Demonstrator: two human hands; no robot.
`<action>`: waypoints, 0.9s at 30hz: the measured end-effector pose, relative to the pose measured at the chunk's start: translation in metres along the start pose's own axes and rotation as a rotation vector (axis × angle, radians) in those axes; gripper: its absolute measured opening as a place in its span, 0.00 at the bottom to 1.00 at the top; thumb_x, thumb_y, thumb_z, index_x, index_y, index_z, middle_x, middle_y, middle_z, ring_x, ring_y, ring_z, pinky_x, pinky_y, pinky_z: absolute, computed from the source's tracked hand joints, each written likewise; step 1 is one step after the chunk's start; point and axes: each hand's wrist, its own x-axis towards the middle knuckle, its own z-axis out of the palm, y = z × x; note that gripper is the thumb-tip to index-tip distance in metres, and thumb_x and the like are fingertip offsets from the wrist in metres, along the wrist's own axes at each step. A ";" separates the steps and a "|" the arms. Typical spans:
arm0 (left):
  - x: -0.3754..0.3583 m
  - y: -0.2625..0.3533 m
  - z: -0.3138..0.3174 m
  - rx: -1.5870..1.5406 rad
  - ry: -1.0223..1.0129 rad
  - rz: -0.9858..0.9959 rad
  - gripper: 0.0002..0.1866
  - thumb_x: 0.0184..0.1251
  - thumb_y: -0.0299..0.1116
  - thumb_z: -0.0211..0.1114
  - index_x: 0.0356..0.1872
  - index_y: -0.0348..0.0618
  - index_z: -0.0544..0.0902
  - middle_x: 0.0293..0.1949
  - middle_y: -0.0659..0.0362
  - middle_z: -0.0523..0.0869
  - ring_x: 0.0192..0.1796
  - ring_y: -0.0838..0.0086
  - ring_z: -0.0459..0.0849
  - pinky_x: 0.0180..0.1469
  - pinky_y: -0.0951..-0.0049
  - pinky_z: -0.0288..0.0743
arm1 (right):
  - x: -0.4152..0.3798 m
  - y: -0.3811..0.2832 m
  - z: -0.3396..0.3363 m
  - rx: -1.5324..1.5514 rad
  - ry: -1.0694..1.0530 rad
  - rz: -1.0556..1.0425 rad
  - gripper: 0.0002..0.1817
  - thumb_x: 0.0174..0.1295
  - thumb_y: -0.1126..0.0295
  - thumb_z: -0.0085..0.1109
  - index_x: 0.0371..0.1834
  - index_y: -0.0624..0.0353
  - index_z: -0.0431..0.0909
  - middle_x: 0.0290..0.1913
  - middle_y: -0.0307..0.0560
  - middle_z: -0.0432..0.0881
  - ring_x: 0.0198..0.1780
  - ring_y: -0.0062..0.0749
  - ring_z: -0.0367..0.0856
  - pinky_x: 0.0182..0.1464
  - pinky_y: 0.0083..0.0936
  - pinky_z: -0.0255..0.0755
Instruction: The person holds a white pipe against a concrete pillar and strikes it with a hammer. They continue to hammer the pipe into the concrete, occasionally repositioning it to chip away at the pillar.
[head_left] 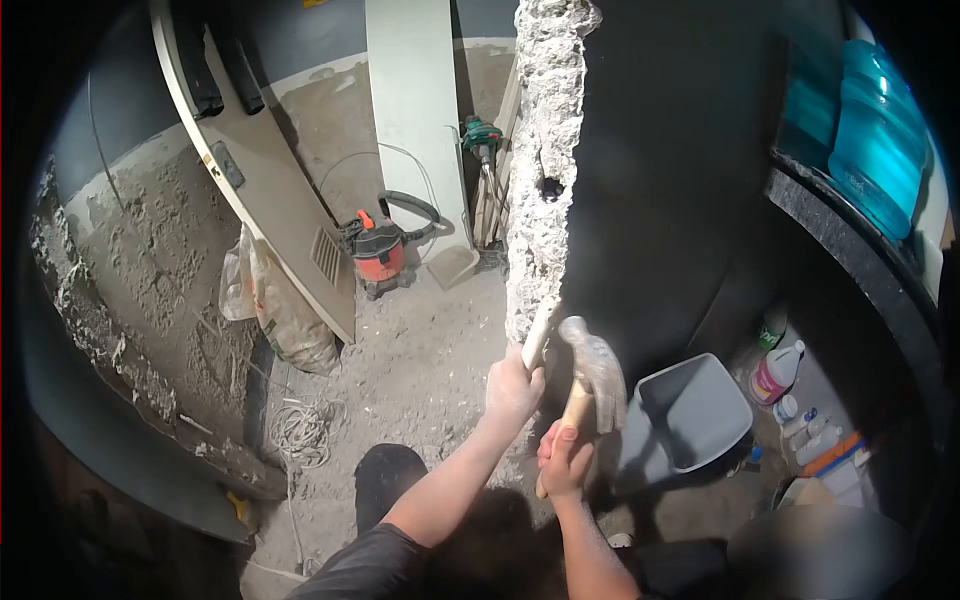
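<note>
My left hand [512, 388], whitened with dust, is wrapped round a pale, dust-coated chisel [541, 332]. The chisel points up along the rough, broken edge of a wall [545, 120], its upper end against the crumbly white surface. A dark hole sits higher in that edge. Just right of the chisel, my right hand [565, 458] grips the wooden handle of a claw hammer [598, 372]. The hammer's metal head is raised beside the chisel, with a small gap between them. The lower end of the chisel is hidden in my left fist.
Rubble covers the floor [400, 350], with a coiled cable [303, 432] on it. A red vacuum [380, 255], a dustpan [453, 267] and a leaning door [270, 190] stand behind. At right are a grey bin [695, 412], several bottles and a blue water jug [880, 140] on a counter.
</note>
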 end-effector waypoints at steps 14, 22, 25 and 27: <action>-0.003 -0.013 0.012 -0.029 0.034 -0.012 0.13 0.57 0.31 0.65 0.40 0.41 0.73 0.28 0.40 0.83 0.36 0.40 0.82 0.40 0.46 0.76 | 0.002 -0.048 -0.007 0.180 0.010 -0.258 0.41 0.60 0.25 0.46 0.35 0.61 0.66 0.22 0.40 0.66 0.20 0.22 0.66 0.23 0.19 0.61; -0.006 0.002 0.000 0.037 -0.032 -0.058 0.15 0.58 0.31 0.66 0.42 0.41 0.71 0.31 0.40 0.83 0.39 0.40 0.82 0.42 0.44 0.75 | -0.001 -0.033 0.006 0.157 0.034 -0.408 0.39 0.63 0.28 0.44 0.38 0.62 0.66 0.28 0.45 0.69 0.23 0.24 0.68 0.23 0.20 0.62; -0.007 -0.003 -0.001 0.022 -0.024 0.015 0.15 0.59 0.31 0.65 0.44 0.40 0.71 0.31 0.39 0.83 0.38 0.39 0.82 0.41 0.44 0.75 | 0.003 -0.013 0.005 -0.092 -0.014 0.046 0.33 0.71 0.35 0.41 0.33 0.61 0.68 0.21 0.39 0.68 0.19 0.20 0.65 0.21 0.18 0.60; -0.005 0.001 -0.005 0.008 -0.049 -0.023 0.15 0.60 0.31 0.65 0.44 0.40 0.71 0.31 0.39 0.83 0.38 0.39 0.82 0.41 0.43 0.75 | 0.004 -0.017 0.004 -0.079 -0.075 0.006 0.32 0.73 0.38 0.38 0.30 0.59 0.68 0.18 0.36 0.66 0.18 0.19 0.64 0.21 0.18 0.59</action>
